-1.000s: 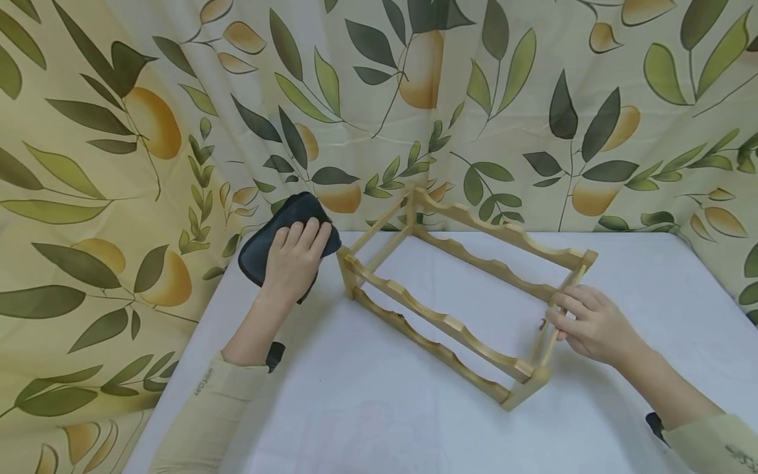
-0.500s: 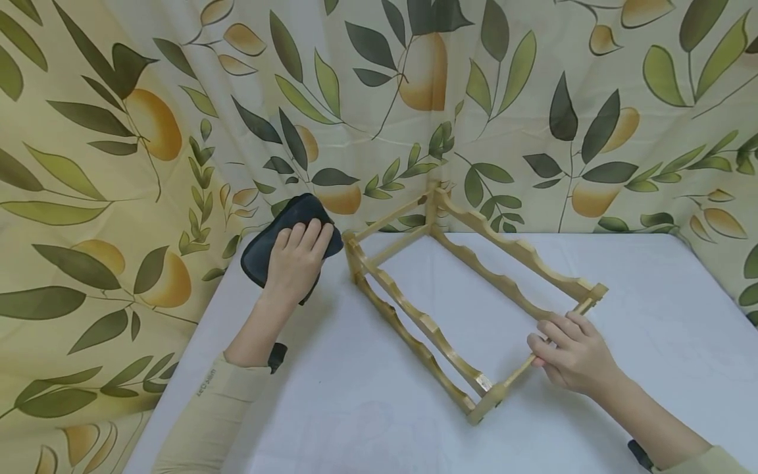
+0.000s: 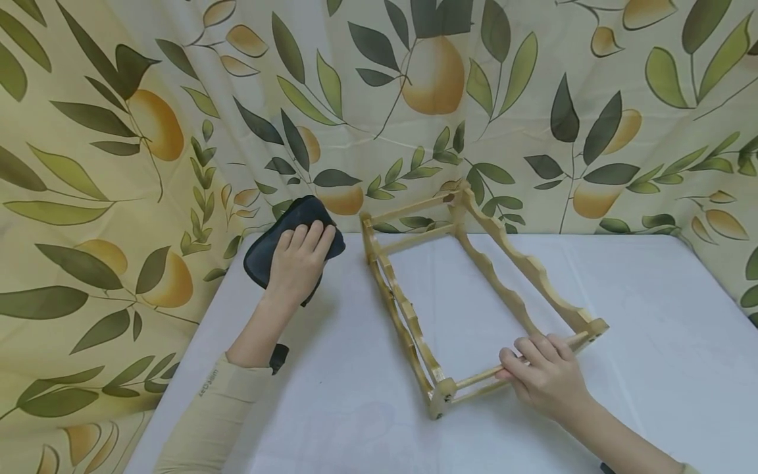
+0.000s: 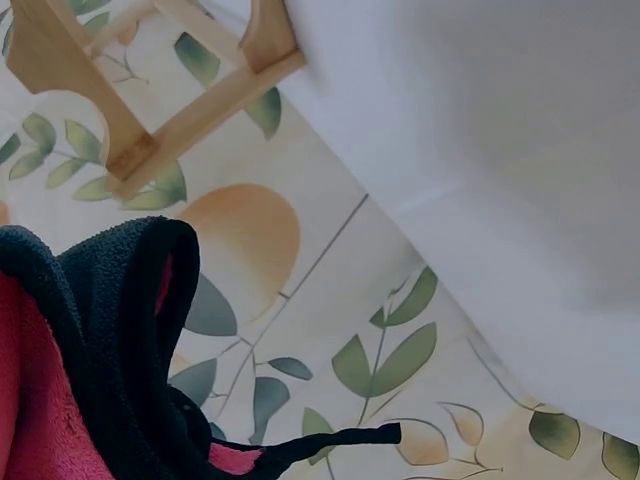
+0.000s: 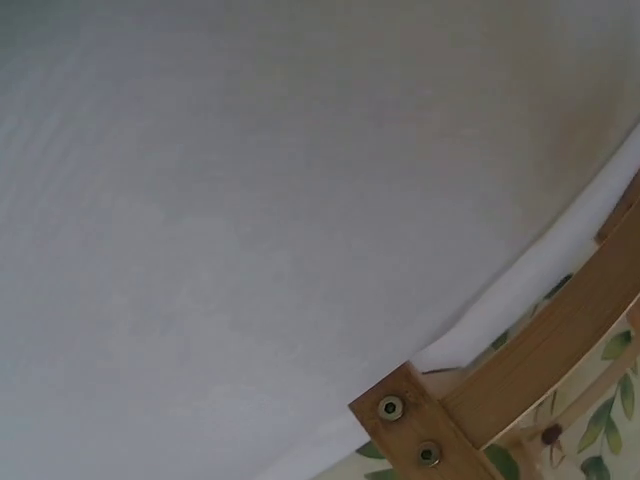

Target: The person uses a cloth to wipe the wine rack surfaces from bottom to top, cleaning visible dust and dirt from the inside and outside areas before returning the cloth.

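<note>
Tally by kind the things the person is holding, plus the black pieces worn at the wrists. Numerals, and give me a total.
Wooden rack: 1
Dark cloth: 1
Black wrist pieces: 2 (the right one is mostly cut off by the head view's bottom edge)
Total: 4

A white table [image 3: 331, 408] spreads across the scene, its far right corner rounded, with a tiny dark speck [image 3: 320, 382] on its near left part. Cream fabric [image 3: 379, 99] with soft creases hangs along the far side and down the left, printed with orange fruit [image 3: 435, 76], dark green leaves [image 3: 565, 108] and lighter green sprigs [image 3: 713, 155].
</note>
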A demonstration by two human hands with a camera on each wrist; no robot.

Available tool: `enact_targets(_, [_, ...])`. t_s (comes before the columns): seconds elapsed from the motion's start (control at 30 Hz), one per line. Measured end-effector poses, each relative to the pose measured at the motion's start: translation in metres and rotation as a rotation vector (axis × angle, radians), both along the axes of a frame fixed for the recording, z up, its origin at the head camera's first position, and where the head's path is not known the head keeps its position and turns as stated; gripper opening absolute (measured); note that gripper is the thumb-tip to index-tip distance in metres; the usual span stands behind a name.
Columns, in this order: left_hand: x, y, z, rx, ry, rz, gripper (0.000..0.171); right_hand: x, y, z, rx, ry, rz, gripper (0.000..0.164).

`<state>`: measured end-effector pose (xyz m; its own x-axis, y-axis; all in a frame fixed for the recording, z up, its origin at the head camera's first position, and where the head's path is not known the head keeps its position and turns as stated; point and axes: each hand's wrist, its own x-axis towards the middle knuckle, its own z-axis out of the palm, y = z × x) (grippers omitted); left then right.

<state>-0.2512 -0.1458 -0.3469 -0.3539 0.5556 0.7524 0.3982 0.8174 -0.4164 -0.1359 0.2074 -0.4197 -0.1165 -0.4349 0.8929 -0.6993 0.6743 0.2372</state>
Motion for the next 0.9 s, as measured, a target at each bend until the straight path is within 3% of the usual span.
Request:
enact_targets(0.5, [0.002,0.003,0.000,0.003,-0.004,-0.002,0.041,-0.010,-0.028,-0.005,-0.018,-0.089,-0.168,0.044])
enact_targets(0.9, [0.001,0.009,-0.003,0.007,-0.014,-0.019,0.038,-0.004,-0.046,-0.006,0.016,-0.233,-0.201,0.043])
